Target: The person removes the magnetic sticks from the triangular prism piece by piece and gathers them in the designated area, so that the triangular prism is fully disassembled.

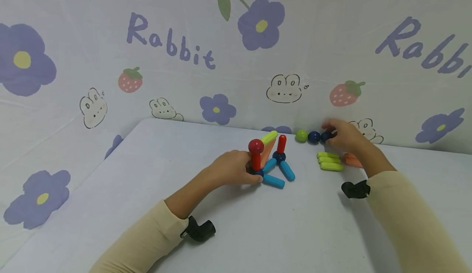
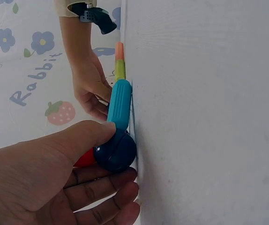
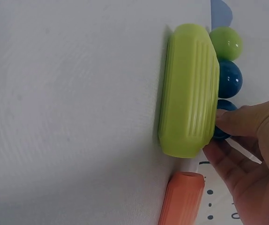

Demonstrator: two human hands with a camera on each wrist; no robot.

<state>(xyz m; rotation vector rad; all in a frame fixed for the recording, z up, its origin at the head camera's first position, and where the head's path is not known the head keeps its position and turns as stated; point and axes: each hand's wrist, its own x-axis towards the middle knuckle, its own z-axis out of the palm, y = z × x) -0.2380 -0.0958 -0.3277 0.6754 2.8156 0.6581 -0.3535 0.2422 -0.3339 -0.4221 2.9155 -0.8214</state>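
Note:
My left hand (image 1: 233, 169) grips a navy ball (image 2: 115, 152) at the near corner of a small stick-and-ball build, with the thumb on one side and fingers on the other. From that ball rise a red stick (image 1: 256, 162) and a red ball (image 1: 256, 146); a blue stick (image 1: 274, 181) points right. A second navy ball (image 1: 279, 156) carries an upright red stick (image 1: 282, 144) and another blue stick (image 1: 287, 170). My right hand (image 1: 344, 135) pinches a navy ball (image 3: 226, 104) at the right end of a row by the back edge.
Beside the pinched ball sit another navy ball (image 1: 314, 137) and a green ball (image 1: 301, 135). Several yellow-green sticks (image 1: 330, 166) lie in front of them, with orange sticks (image 1: 352, 160) to their right. A patterned cloth (image 1: 177, 84) hangs behind the white table (image 1: 313, 224).

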